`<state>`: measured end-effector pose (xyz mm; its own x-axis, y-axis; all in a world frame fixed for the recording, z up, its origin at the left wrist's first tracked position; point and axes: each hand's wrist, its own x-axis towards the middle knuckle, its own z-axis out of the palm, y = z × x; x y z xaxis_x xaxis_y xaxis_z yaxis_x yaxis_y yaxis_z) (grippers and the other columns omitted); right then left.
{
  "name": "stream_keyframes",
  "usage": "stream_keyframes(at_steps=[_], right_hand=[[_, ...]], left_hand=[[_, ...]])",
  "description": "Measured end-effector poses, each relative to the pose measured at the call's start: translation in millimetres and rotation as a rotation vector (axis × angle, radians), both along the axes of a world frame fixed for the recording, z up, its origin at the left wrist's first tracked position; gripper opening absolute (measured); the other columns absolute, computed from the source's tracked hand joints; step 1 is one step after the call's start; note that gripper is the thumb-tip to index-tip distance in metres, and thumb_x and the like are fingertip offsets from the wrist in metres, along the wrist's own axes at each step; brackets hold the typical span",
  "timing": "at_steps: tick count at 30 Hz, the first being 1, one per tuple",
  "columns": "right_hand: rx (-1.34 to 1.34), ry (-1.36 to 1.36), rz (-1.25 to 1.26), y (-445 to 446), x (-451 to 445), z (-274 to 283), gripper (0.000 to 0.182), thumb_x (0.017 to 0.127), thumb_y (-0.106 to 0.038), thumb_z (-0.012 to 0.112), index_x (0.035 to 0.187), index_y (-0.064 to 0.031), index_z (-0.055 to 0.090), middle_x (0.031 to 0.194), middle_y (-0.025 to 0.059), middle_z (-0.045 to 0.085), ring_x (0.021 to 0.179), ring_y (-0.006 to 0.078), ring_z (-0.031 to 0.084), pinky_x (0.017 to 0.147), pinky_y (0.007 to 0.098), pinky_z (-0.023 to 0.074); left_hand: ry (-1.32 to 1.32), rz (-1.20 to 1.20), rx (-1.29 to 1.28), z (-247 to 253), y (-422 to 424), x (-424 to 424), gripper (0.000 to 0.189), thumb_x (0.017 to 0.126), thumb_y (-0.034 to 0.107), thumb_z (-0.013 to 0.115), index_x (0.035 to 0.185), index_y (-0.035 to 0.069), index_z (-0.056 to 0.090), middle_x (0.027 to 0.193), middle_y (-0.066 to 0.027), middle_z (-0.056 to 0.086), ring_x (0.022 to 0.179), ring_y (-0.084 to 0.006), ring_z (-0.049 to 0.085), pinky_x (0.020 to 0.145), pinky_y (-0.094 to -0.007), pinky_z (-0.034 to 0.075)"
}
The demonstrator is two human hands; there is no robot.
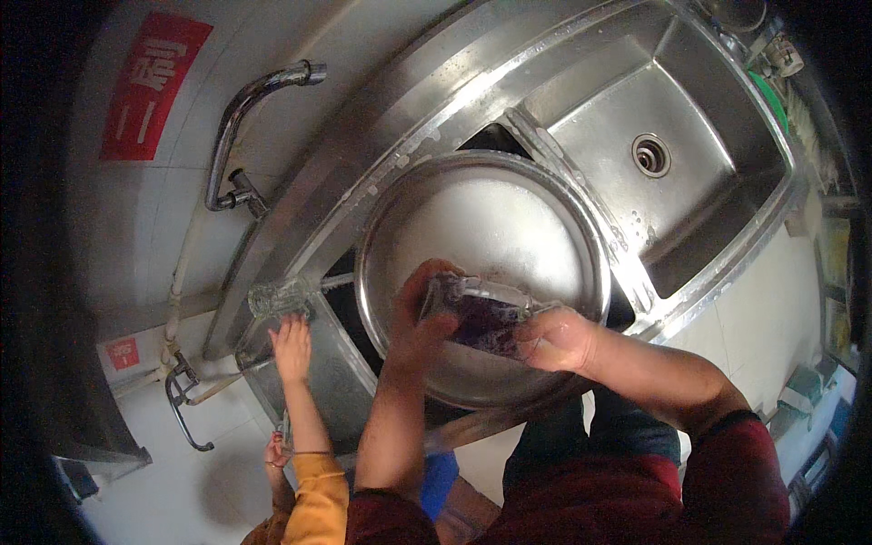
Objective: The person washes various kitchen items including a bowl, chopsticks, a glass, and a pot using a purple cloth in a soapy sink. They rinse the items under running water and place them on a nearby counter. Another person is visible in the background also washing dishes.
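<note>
Between my two hands is a clear glass jar [487, 306], lying on its side above a large round stainless steel basin [504, 218]. Dark purple shows in or through the jar; I cannot tell what it is. My left hand [429, 310], slightly blurred, grips the jar's left end. At its other end, my right hand [562, 337] closes around the glass. The basin rests over a sink compartment, with its rim on the steel edges.
A co-worker's hand [293, 347] touches another clear glass jar [279, 298] at the left sink. An empty steel sink [654, 211] with a drain lies at the right. A chrome faucet [228, 129] projects from the wall, near a red sign [157, 85] bearing writing.
</note>
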<state>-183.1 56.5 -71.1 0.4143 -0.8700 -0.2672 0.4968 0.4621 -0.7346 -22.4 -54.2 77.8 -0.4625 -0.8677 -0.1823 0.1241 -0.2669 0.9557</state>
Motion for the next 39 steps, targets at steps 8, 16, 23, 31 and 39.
stream_keyframes(at_steps=[8,16,23,31,39], right_hand=[[-0.929,0.662,-0.014,-67.2,-27.7,148.5,0.055,0.076,0.006,0.051,0.130,-0.0022,0.041,0.126,0.0240,0.048,0.113,0.0397,0.049,0.098,0.0390,0.0407],[-0.005,-0.054,0.113,-36.2,-25.3,93.8,0.050,0.077,-0.002,0.058,0.126,-0.0022,0.047,0.120,0.0136,0.055,0.108,0.0249,0.053,0.092,0.0348,0.0428],[0.055,0.255,-0.173,-24.8,-18.6,142.8,0.027,0.083,-0.014,0.065,0.105,0.0004,0.060,0.093,0.0091,0.065,0.085,0.0143,0.059,0.076,0.0285,0.0467],[0.092,0.556,-0.347,-3.7,13.3,178.2,0.044,0.080,-0.034,0.069,0.099,0.0052,0.064,0.086,0.0119,0.066,0.075,0.0182,0.060,0.070,0.0317,0.0482],[0.536,0.125,-0.458,-26.9,83.6,202.1,0.040,0.089,-0.039,0.056,0.101,-0.0008,0.054,0.087,0.0135,0.062,0.070,0.0252,0.063,0.063,0.0385,0.0527]], left_hand=[[0.112,0.241,0.628,22.0,1.7,-2.1,0.048,0.081,0.033,0.065,0.118,0.005,0.053,0.106,-0.0071,0.059,0.096,-0.0191,0.059,0.086,-0.0345,0.048],[-0.101,0.092,0.129,4.8,6.5,6.8,0.055,0.074,0.031,0.070,0.121,0.008,0.052,0.105,-0.0085,0.059,0.093,-0.0209,0.060,0.085,-0.0319,0.047],[-0.041,0.381,0.483,19.4,39.9,-24.6,0.062,0.079,0.037,0.067,0.128,0.008,0.045,0.108,-0.0126,0.058,0.091,-0.0218,0.061,0.075,-0.0326,0.051],[-0.051,0.523,-0.040,15.0,113.2,-5.6,0.035,0.084,0.042,0.064,0.097,0.011,0.055,0.072,-0.0014,0.050,0.053,-0.0092,0.047,0.038,-0.0216,0.035],[-0.956,0.692,-0.299,46.3,106.6,108.5,0.040,0.088,0.019,0.058,0.124,0.004,0.051,0.078,-0.0112,0.058,0.066,-0.0218,0.058,0.062,-0.0347,0.049]])
